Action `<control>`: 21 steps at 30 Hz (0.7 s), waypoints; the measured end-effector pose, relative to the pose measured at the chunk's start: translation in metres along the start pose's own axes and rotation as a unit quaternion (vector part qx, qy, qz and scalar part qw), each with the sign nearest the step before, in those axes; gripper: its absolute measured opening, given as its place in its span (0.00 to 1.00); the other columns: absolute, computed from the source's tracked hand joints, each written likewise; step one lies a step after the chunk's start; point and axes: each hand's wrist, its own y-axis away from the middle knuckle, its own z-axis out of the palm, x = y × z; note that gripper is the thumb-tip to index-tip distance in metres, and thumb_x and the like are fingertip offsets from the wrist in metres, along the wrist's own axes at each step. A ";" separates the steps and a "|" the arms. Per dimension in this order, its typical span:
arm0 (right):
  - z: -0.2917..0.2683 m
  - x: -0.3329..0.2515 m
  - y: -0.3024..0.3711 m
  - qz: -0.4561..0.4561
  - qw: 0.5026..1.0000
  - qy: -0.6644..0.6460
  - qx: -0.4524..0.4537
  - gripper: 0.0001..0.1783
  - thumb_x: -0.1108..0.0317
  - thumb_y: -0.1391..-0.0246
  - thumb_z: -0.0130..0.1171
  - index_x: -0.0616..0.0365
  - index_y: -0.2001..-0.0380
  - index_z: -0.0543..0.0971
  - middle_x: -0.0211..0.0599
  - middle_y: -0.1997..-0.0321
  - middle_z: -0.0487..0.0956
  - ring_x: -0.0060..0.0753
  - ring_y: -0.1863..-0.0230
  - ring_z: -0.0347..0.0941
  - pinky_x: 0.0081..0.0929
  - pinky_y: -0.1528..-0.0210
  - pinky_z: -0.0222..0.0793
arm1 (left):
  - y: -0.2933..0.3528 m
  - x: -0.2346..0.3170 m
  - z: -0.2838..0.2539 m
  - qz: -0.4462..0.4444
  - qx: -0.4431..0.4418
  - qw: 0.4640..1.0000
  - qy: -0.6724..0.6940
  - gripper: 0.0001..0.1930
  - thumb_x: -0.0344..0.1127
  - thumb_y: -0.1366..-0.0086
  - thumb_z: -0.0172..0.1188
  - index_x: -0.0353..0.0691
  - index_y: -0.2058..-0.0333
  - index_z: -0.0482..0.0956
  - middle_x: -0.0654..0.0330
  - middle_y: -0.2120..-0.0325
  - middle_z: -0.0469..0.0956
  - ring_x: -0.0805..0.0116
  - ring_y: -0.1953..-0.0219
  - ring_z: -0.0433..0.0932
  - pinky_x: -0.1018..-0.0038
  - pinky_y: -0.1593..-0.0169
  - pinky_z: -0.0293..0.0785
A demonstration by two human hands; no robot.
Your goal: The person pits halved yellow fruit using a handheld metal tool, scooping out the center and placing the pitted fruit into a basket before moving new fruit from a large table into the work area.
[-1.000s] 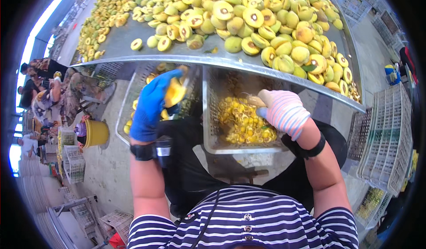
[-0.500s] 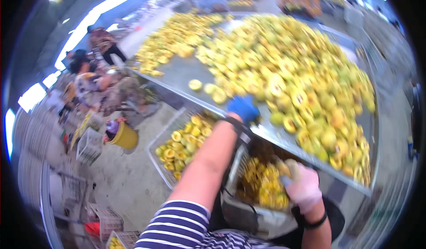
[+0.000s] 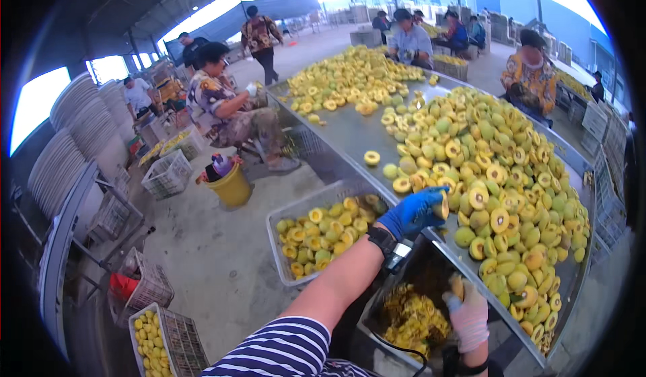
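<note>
My left hand (image 3: 412, 214), in a blue glove, reaches over the near edge of the metal table (image 3: 346, 138). Its thumb and fingers grip a yellow peach half (image 3: 442, 206) beside the big heap of halved peaches (image 3: 501, 168). My right hand (image 3: 469, 318), in a pale glove, is closed lower down, over a crate of yellow scraps (image 3: 414, 320). A tan, rounded end (image 3: 457, 287) sticks up at its fingers; I cannot make out what it belongs to.
A grey crate of peach halves (image 3: 316, 236) stands left of my forearm. Further left are a yellow bucket (image 3: 231, 187) and another peach crate (image 3: 155, 343). One person (image 3: 219, 101) sits beyond the table's left side; another (image 3: 529, 78) sits across it.
The view has tilted upward, showing more of the hall. My left hand has turned, and a peach half now shows in its fingers. My right hand stays over the scrap crate.
</note>
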 end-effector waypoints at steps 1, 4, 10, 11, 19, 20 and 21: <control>-0.001 -0.001 -0.005 -0.040 0.999 -0.016 0.030 0.21 0.61 0.53 0.63 0.56 0.56 0.77 0.49 0.58 0.79 0.52 0.55 0.75 0.39 0.53 0.70 | 0.004 -0.007 0.006 0.034 -0.034 0.994 0.094 0.28 0.29 0.37 0.57 0.38 0.38 0.62 0.62 0.49 0.73 0.70 0.51 0.75 0.73 0.51 0.75; 0.010 -0.021 -0.024 -0.090 0.992 -0.079 0.030 0.23 0.62 0.49 0.61 0.63 0.52 0.74 0.53 0.57 0.78 0.52 0.53 0.74 0.38 0.49 0.67 | 0.027 -0.009 0.000 0.149 -0.006 0.989 -0.020 0.22 0.40 0.32 0.53 0.35 0.43 0.67 0.52 0.49 0.73 0.57 0.49 0.75 0.58 0.41 0.69; 0.008 -0.019 -0.030 -0.088 0.995 -0.027 0.038 0.18 0.57 0.44 0.57 0.56 0.55 0.75 0.52 0.57 0.75 0.58 0.58 0.73 0.42 0.57 0.70 | 0.018 -0.016 0.042 -0.030 -0.007 0.965 0.261 0.24 0.48 0.29 0.46 0.39 0.42 0.65 0.47 0.48 0.72 0.51 0.46 0.73 0.55 0.44 0.71; 0.004 -0.024 -0.030 -0.039 0.997 -0.057 -0.020 0.16 0.59 0.42 0.55 0.54 0.54 0.75 0.48 0.58 0.75 0.54 0.59 0.74 0.41 0.58 0.70 | 0.019 -0.021 0.042 -0.017 0.000 0.974 0.225 0.26 0.48 0.29 0.45 0.36 0.41 0.64 0.45 0.47 0.71 0.50 0.45 0.72 0.54 0.42 0.69; 0.012 -0.028 -0.042 0.159 0.933 -0.319 -0.051 0.22 0.57 0.43 0.56 0.66 0.54 0.74 0.42 0.66 0.77 0.32 0.63 0.70 0.29 0.57 0.66 | 0.019 -0.057 0.056 0.026 0.016 0.997 0.073 0.28 0.52 0.27 0.38 0.29 0.45 0.65 0.41 0.50 0.72 0.45 0.48 0.73 0.53 0.45 0.72; 0.015 -0.027 -0.044 0.163 0.932 -0.319 -0.051 0.22 0.57 0.43 0.56 0.66 0.54 0.74 0.42 0.66 0.77 0.32 0.63 0.70 0.29 0.57 0.66 | 0.020 -0.059 0.056 0.076 -0.001 0.996 -0.046 0.28 0.51 0.27 0.38 0.29 0.45 0.65 0.41 0.50 0.72 0.44 0.49 0.74 0.54 0.46 0.73; 0.017 -0.025 -0.045 0.175 0.929 -0.320 -0.058 0.22 0.56 0.43 0.56 0.66 0.55 0.74 0.42 0.67 0.77 0.33 0.64 0.71 0.30 0.58 0.66 | 0.021 -0.060 0.058 0.067 0.008 0.998 -0.002 0.26 0.50 0.27 0.38 0.30 0.47 0.68 0.42 0.52 0.74 0.47 0.51 0.76 0.56 0.48 0.75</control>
